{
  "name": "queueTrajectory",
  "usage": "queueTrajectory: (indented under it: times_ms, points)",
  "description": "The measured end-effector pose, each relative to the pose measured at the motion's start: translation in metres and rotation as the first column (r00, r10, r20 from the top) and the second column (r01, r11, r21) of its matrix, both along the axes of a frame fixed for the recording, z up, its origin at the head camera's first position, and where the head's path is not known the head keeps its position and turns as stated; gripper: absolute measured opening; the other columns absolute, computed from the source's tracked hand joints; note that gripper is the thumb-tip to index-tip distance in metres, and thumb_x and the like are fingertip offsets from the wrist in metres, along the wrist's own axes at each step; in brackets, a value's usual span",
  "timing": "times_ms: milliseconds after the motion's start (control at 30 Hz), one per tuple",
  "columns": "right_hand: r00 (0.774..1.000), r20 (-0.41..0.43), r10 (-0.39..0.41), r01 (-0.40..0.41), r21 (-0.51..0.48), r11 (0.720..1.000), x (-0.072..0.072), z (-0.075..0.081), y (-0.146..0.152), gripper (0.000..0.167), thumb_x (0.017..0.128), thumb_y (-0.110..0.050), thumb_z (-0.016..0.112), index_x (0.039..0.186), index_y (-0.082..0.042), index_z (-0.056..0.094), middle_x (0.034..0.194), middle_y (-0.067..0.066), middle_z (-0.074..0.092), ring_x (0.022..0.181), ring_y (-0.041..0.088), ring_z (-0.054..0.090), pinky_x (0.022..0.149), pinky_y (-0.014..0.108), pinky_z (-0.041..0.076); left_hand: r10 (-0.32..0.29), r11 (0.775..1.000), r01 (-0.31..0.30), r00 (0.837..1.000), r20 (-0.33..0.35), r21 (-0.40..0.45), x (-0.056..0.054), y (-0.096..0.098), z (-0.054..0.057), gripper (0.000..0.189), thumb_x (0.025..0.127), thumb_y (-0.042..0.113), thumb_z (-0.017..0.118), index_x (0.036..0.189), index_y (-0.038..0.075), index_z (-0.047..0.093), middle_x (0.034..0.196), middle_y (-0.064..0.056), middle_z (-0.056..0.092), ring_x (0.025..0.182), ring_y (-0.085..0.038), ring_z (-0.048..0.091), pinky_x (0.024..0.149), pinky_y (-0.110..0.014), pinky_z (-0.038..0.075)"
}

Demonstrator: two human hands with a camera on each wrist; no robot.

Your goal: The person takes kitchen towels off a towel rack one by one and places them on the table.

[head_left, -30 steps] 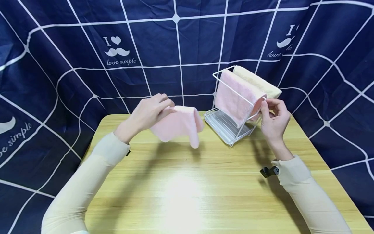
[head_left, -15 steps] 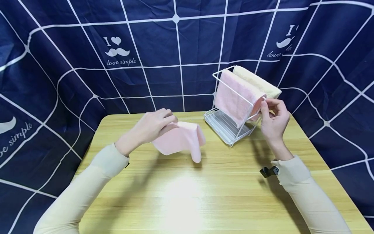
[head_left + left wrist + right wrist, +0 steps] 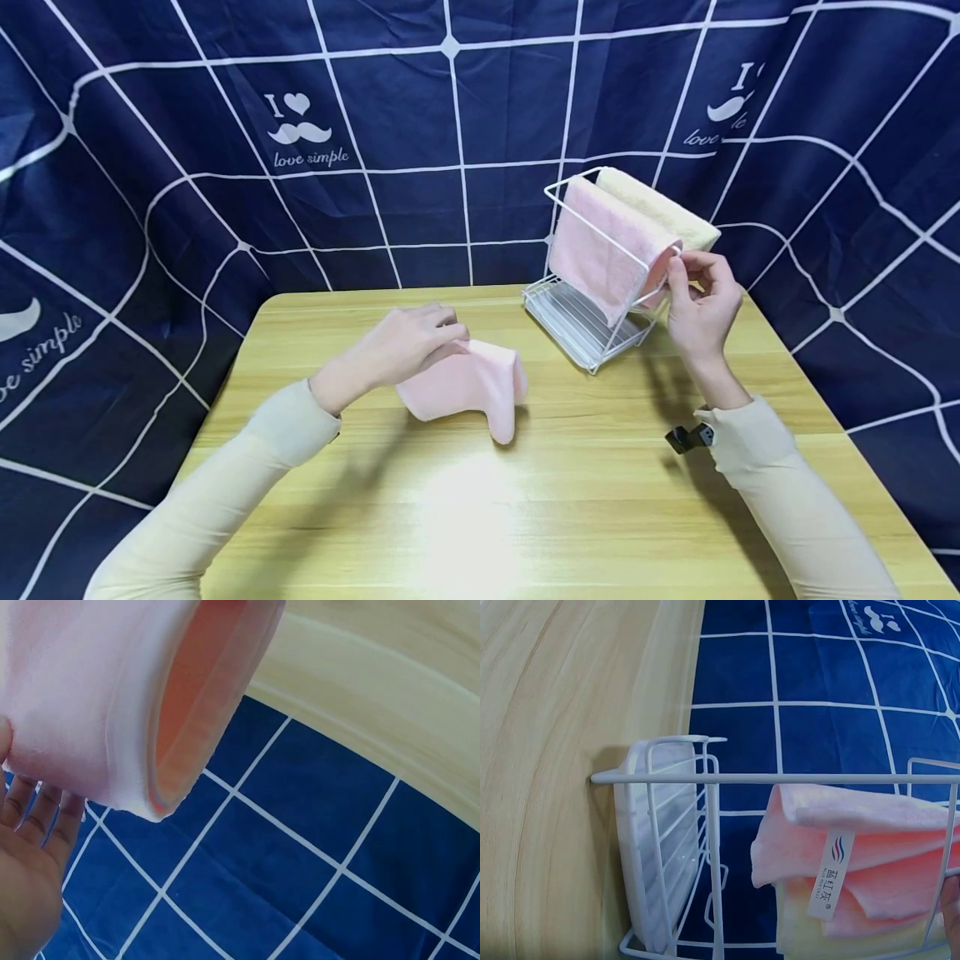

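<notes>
My left hand [image 3: 408,346] pinches a pink towel [image 3: 480,387] by its upper edge, and the cloth hangs in a fold low over the table. In the left wrist view that towel [image 3: 82,697] curves open to the right, with my fingers [image 3: 45,817] under its edge. My right hand [image 3: 705,308] pinches the near upper wire of a white wire rack [image 3: 581,329]. Draped over the rack are a second pink towel [image 3: 607,246] and, behind it, a pale yellow towel [image 3: 660,204]. A white label [image 3: 831,874] hangs from the draped pink towel in the right wrist view.
The rack stands at the back right of the wooden table [image 3: 570,483], with a white tray [image 3: 641,847] in its base. A dark blue curtain [image 3: 405,108] with white grid lines encloses the table's back and sides.
My left hand has lowered the pink towel toward the table and brought it nearer me, slightly to the right. My right hand and the rack have stayed in place.
</notes>
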State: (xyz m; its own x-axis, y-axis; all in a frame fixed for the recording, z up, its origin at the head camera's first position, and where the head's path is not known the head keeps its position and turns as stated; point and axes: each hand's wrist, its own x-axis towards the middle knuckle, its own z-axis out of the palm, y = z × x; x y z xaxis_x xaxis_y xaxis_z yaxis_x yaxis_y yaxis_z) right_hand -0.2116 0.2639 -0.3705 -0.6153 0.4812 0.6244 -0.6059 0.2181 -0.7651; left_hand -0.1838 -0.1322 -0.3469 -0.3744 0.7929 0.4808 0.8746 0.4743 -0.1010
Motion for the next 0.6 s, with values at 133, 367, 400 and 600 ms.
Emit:
queueTrajectory:
  times_ms: [133, 367, 400, 600]
  points:
    - [1.000, 0.009, -0.006, 0.006, 0.000, 1.000, -0.002, -0.002, 0.001, 0.010, 0.095, -0.003, 0.073, 0.101, 0.005, 0.072, 0.084, -0.013, 0.068, 0.070, -0.001, 0.063, 0.057, 0.008, 0.048, 0.010, 1.000, -0.010, 1.000, 0.007, -0.026, -0.001, 0.004, -0.004, 0.005, 0.099, 0.024, 0.073, 0.101, 0.021, 0.070, 0.093, 0.002, 0.068, 0.082, -0.014, 0.067, 0.061, -0.029, 0.055]
    - [1.000, 0.004, -0.016, 0.016, 0.005, 1.000, -0.002, -0.001, 0.000, 0.006, 0.095, 0.000, 0.071, 0.098, -0.006, 0.074, 0.084, -0.014, 0.068, 0.070, -0.002, 0.063, 0.056, 0.008, 0.048, 0.025, 0.999, -0.023, 0.998, 0.056, -0.041, -0.005, 0.010, -0.007, 0.005, 0.101, 0.025, 0.071, 0.101, 0.021, 0.070, 0.092, 0.002, 0.067, 0.082, -0.015, 0.065, 0.060, -0.030, 0.053]
    - [1.000, 0.003, -0.021, 0.021, 0.011, 1.000, -0.002, -0.001, -0.001, 0.007, 0.095, -0.001, 0.072, 0.097, -0.007, 0.074, 0.084, -0.015, 0.068, 0.070, -0.002, 0.063, 0.056, 0.008, 0.048, 0.028, 0.999, -0.025, 0.997, 0.067, -0.046, -0.007, 0.011, -0.007, 0.005, 0.101, 0.026, 0.070, 0.101, 0.021, 0.070, 0.093, 0.001, 0.067, 0.082, -0.015, 0.065, 0.061, -0.030, 0.053]
    - [1.000, -0.012, -0.013, 0.013, 0.007, 1.000, 0.000, 0.001, -0.002, 0.012, 0.095, -0.002, 0.073, 0.095, -0.013, 0.074, 0.083, -0.014, 0.068, 0.069, -0.002, 0.063, 0.056, 0.008, 0.049, 0.042, 0.998, -0.034, 0.989, 0.141, -0.057, -0.018, 0.019, -0.007, 0.006, 0.103, 0.025, 0.067, 0.103, 0.020, 0.070, 0.095, -0.002, 0.068, 0.083, -0.019, 0.067, 0.060, -0.034, 0.055]
